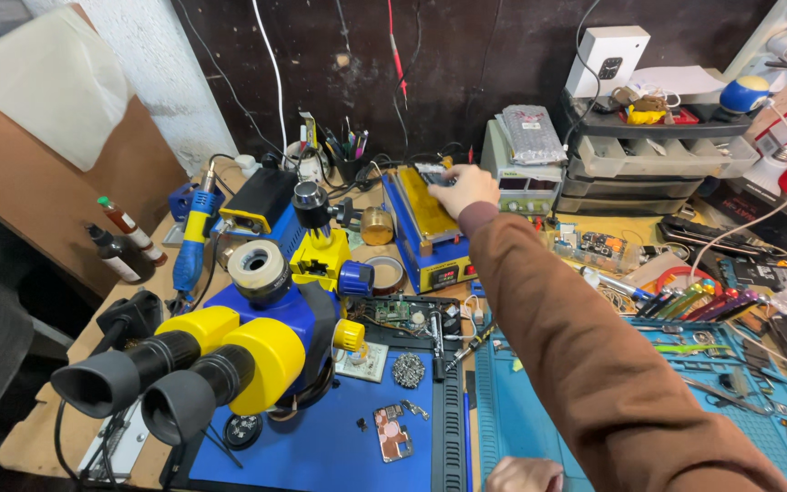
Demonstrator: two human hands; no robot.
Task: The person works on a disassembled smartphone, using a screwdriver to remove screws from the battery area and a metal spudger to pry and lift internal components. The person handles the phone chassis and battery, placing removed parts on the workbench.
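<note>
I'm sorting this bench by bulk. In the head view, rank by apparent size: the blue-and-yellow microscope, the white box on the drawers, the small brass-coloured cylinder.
1. Microscope, largest, though nearness to the camera inflates it.
2. White box.
3. Brass-coloured cylinder, smallest.

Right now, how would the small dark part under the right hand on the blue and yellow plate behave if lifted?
The small dark part looks thin and flat, so probably light and stiff. The right hand pinches it by fingertips, suggesting it is delicate. On the plate, it would likely slide, not roll.
</note>
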